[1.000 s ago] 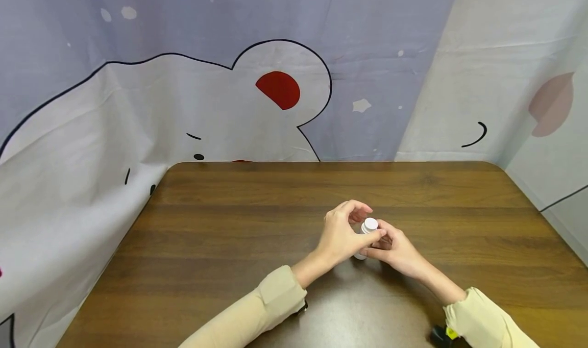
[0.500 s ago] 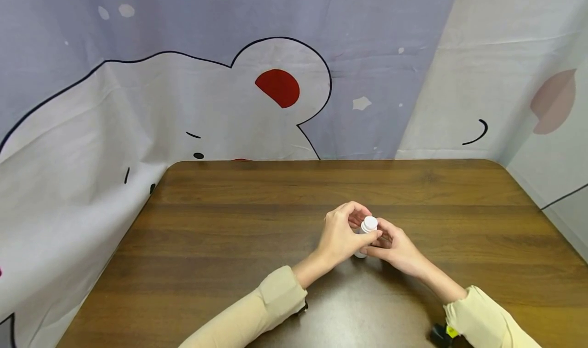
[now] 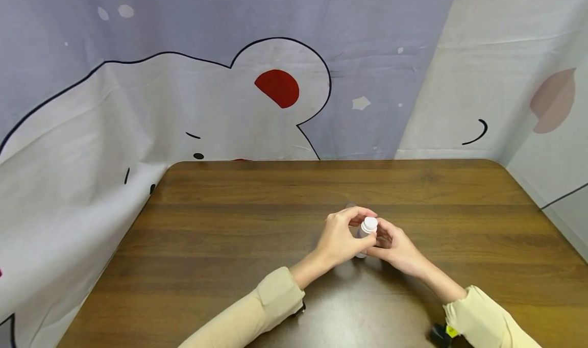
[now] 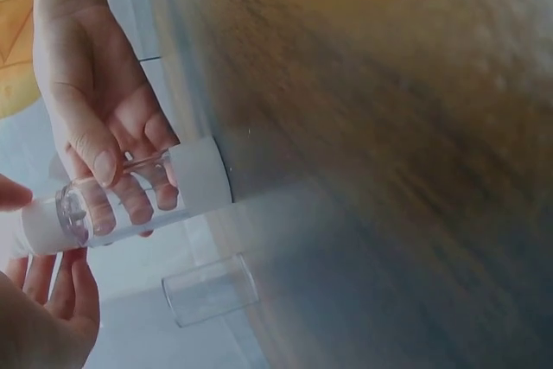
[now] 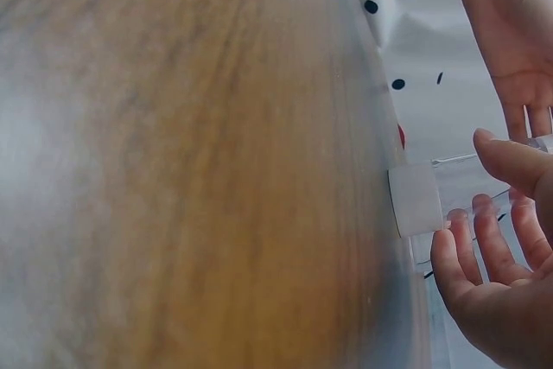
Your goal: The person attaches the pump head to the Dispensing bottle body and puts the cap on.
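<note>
A slim clear bottle point(image 3: 366, 230) with a white top and a white base stands nearly upright on the table, between my two hands. In the left wrist view its transparent body point(image 4: 130, 231) shows fingers through it. My right hand point(image 3: 400, 253) grips the lower body, thumb on the near side and fingers behind. Higher up, my left hand point(image 3: 340, 238) holds the bottle just under its top, thumb in front and index finger curving round the far side. A clear open cylinder like a bottle cap point(image 4: 212, 289) stands on the table behind the left hand, mostly hidden in the head view.
The brown wooden table point(image 3: 229, 225) stretches around the hands. A printed curtain point(image 3: 275, 108) hangs along its back and left edges. Near the right sleeve point(image 3: 487, 317) is a small black and yellow object point(image 3: 443, 333).
My left fingers have shifted and drawn in closer round the bottle's top, the index finger moving right. The clear cap's edge now shows behind that hand. My right hand has stayed put.
</note>
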`<control>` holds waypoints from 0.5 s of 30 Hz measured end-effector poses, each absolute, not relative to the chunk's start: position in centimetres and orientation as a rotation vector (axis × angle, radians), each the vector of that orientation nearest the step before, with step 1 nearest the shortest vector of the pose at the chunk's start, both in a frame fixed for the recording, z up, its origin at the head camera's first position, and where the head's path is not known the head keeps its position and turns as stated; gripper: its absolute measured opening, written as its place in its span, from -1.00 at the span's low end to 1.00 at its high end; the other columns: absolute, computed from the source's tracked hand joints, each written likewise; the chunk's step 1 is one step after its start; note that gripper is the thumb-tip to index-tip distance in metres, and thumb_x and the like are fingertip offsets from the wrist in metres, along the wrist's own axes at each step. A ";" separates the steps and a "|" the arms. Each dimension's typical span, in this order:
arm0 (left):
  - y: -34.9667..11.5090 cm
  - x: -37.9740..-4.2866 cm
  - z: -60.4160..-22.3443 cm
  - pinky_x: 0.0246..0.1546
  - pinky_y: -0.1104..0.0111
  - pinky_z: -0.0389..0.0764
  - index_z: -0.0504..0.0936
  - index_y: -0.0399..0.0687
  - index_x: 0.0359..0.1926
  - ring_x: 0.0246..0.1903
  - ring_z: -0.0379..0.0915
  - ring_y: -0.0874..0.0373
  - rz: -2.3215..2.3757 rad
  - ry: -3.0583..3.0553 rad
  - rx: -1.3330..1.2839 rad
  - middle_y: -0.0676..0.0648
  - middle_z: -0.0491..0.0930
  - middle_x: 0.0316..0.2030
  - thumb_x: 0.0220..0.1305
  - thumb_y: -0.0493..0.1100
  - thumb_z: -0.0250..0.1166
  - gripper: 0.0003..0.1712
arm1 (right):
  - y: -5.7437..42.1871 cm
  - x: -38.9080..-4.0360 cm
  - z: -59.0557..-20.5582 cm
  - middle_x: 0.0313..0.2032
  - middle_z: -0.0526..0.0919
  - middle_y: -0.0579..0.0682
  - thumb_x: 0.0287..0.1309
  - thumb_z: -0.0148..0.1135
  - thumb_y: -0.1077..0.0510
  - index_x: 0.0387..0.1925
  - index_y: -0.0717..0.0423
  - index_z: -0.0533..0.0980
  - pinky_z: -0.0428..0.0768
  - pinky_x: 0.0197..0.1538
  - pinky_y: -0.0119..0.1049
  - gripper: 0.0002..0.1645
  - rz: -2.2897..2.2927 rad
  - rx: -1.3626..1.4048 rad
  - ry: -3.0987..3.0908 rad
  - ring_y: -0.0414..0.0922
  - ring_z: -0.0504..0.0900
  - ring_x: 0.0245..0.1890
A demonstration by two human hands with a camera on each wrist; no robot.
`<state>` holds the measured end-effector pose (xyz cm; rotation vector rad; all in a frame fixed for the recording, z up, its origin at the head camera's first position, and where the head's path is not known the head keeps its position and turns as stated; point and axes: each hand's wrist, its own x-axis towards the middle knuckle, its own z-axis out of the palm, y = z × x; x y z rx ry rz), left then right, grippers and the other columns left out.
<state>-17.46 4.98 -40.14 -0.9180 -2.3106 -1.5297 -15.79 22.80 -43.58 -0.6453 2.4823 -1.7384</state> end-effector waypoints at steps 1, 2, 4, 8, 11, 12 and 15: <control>5.0 -17.4 -40.2 -0.17 0.60 0.58 0.66 -0.11 -0.13 -0.26 0.65 0.26 -1.515 -2.311 -0.925 -0.03 0.73 -0.26 -0.09 -0.28 0.35 -0.62 | 22.8 -15.8 -43.6 -0.11 0.58 -0.06 0.05 0.32 0.37 0.09 0.41 0.35 0.57 -0.03 -0.52 -0.44 -1.736 -0.649 2.488 -0.40 0.58 -0.12; 5.0 -17.4 -40.3 -0.16 0.59 0.58 0.66 -0.11 -0.12 -0.25 0.65 0.26 -1.507 -2.309 -0.932 -0.03 0.73 -0.25 -0.10 -0.28 0.33 -0.61 | 22.8 -15.8 -43.6 -0.10 0.58 -0.05 0.05 0.31 0.38 0.11 0.42 0.34 0.57 -0.03 -0.52 -0.43 -1.734 -0.651 2.493 -0.41 0.57 -0.11; 5.1 -17.4 -40.4 -0.13 0.60 0.56 0.66 -0.10 -0.10 -0.23 0.64 0.27 -1.504 -2.304 -0.937 -0.03 0.73 -0.22 -0.11 -0.28 0.31 -0.58 | 22.8 -15.8 -43.6 -0.09 0.58 -0.01 0.06 0.30 0.39 0.13 0.44 0.32 0.56 -0.02 -0.53 -0.41 -1.727 -0.661 2.499 -0.42 0.56 -0.10; 5.2 -17.3 -40.5 -0.11 0.62 0.54 0.65 -0.09 -0.08 -0.21 0.65 0.28 -1.510 -2.295 -0.939 -0.02 0.73 -0.19 -0.12 -0.28 0.29 -0.56 | 22.8 -15.8 -43.6 -0.07 0.58 0.15 0.06 0.30 0.39 0.13 0.47 0.32 0.56 -0.02 -0.52 -0.41 -1.724 -0.674 2.500 -0.43 0.56 -0.10; 5.2 -17.2 -40.5 -0.09 0.61 0.54 0.64 -0.08 -0.06 -0.19 0.64 0.28 -1.505 -2.299 -0.957 -0.01 0.72 -0.17 -0.11 -0.28 0.28 -0.54 | 22.9 -15.8 -43.5 -0.03 0.56 0.31 0.06 0.29 0.40 0.16 0.49 0.29 0.55 -0.02 -0.54 -0.37 -1.718 -0.667 2.498 -0.46 0.54 -0.09; 5.2 -17.2 -40.5 -0.08 0.59 0.55 0.64 -0.09 -0.05 -0.18 0.64 0.28 -1.508 -2.302 -0.960 -0.01 0.72 -0.15 -0.10 -0.28 0.28 -0.53 | 22.9 -15.8 -43.5 -0.01 0.54 0.36 0.06 0.29 0.40 0.16 0.50 0.28 0.55 -0.02 -0.55 -0.37 -1.717 -0.669 2.497 -0.48 0.54 -0.08; 5.3 -17.2 -40.5 -0.06 0.47 0.59 0.62 -0.11 -0.02 -0.16 0.62 0.24 -1.528 -2.291 -0.954 -0.05 0.71 -0.14 -0.06 -0.25 0.32 -0.53 | 22.9 -15.9 -43.6 0.02 0.52 0.41 0.07 0.27 0.41 0.17 0.51 0.27 0.54 -0.02 -0.56 -0.37 -1.717 -0.676 2.485 -0.49 0.53 -0.06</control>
